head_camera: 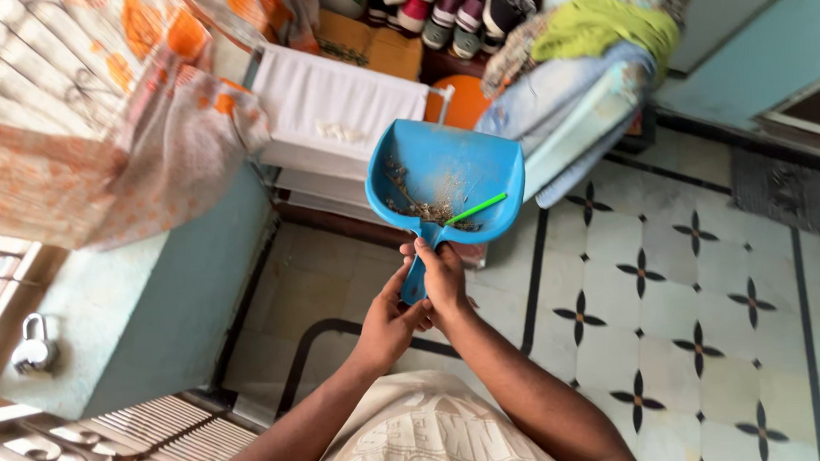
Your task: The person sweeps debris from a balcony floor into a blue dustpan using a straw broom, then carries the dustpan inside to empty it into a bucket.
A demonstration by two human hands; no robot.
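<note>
Gripping the blue dustpan (445, 178) handle, both hands (422, 299) hover above open tiled floor (700, 319).

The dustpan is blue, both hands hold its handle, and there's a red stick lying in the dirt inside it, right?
Nearly. In the head view the stick in the blue dustpan is green, not red. The left hand and right hand both hold the handle, and dirt lies inside.

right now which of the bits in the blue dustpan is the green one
The thin green stick lying near the handle end of the blue dustpan; the other bits there are brown debris.
</note>
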